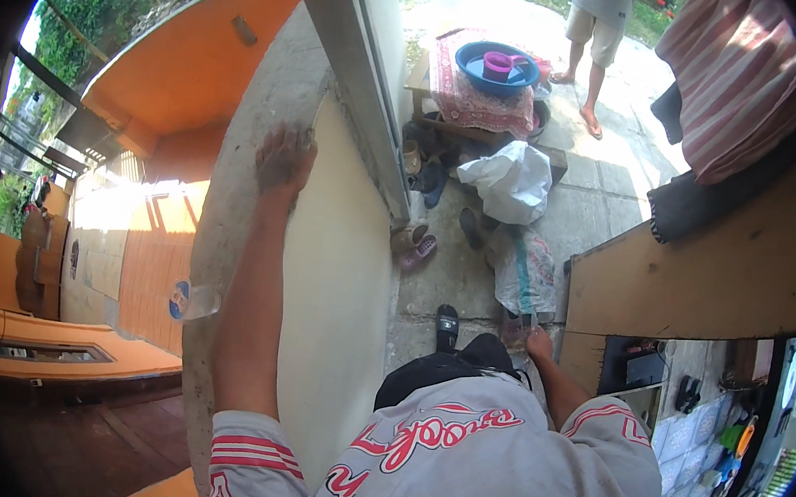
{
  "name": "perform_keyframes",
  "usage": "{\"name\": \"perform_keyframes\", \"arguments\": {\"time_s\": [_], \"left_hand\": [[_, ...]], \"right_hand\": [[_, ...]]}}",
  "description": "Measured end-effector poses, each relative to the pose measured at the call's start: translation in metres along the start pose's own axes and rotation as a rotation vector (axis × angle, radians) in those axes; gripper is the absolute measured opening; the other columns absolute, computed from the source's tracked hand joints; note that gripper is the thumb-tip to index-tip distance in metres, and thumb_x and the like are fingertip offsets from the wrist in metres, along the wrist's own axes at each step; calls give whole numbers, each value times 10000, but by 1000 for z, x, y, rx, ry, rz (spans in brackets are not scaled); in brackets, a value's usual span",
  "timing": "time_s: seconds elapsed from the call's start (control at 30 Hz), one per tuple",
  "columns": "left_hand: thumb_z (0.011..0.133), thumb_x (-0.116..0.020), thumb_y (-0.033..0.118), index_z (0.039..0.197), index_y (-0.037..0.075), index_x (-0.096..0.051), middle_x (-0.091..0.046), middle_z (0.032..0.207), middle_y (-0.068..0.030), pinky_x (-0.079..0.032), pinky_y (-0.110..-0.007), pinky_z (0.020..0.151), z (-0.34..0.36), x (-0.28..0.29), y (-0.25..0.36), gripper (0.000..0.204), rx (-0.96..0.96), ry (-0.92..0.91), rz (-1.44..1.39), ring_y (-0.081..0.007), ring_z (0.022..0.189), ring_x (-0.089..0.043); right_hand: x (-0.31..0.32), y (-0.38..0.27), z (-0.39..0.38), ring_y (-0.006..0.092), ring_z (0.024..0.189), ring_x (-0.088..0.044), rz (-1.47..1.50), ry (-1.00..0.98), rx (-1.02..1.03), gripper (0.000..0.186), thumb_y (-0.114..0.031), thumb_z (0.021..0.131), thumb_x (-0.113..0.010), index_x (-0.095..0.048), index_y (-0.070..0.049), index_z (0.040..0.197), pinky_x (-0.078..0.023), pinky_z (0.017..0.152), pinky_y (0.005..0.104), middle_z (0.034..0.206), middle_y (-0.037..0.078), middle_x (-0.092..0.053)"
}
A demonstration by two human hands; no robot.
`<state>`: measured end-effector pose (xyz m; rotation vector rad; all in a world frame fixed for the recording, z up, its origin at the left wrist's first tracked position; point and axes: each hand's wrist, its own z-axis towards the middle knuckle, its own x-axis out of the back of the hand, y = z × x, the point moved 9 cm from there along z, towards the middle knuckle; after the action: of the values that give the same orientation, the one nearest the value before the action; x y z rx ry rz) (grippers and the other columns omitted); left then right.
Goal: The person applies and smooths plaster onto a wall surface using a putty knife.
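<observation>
My left hand (283,153) rests on the top of the grey concrete ledge (246,93), its fingers lying flat. My right hand (534,339) grips the end of a white plastic sack (519,273) with a teal stripe, low beside my legs. Above that sack another crumpled white sack (508,178) lies near a low table (416,80). A black slide sandal (447,324) is on my foot on the concrete floor. A clear plastic container (195,300) sits at the left side of the ledge, below my left hand's level.
Shoes (417,250) crowd the door frame (341,35). The table holds a blue basin (479,80) with a purple dipper (496,64). A person (598,20) stands on the paving. At right are a brown board (699,275) and hanging striped cloth (725,78).
</observation>
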<state>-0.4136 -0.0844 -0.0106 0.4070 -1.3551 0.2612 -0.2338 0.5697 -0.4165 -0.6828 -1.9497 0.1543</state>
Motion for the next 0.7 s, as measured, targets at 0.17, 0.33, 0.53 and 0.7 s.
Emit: {"name": "perform_keyframes", "arguments": {"time_s": [0.17,0.33,0.53,0.7], "left_hand": [[959,-480,430,1559,198,-256,-178,1639,-78,-174,-474,1208,-80,11,0,682,-63,-36,143,-297,1501,-184],[983,-470,354,1556,183,-252,-143,1647,-53,-175,-469,1211,-138,26,-7,637,-28,-55,172,-288,1503,-178],[978,-457,252,1513,147,-349,-227,1620,-73,-200,-471,1198,-179,36,-11,555,-29,31,148,-292,1486,-224],[961,-477,203,1550,165,-278,-224,1629,-58,-202,-457,1207,-204,34,-19,623,38,-2,145,-292,1484,-241]], "right_hand": [[8,20,-15,462,1143,-569,-135,-41,30,458,-340,1010,-416,-602,24,1215,-446,968,526,1189,293,-618],[10,21,-39,465,1135,-574,-79,22,170,463,-340,1013,-424,-597,36,1219,-447,955,512,1180,296,-621],[12,51,-81,465,1113,-585,-44,-5,214,459,-342,1008,-446,-614,44,1191,-451,947,501,1135,303,-636],[-8,140,-73,473,1119,-589,-308,-125,19,456,-335,986,-441,-598,28,1215,-461,960,514,1174,312,-619]]}}
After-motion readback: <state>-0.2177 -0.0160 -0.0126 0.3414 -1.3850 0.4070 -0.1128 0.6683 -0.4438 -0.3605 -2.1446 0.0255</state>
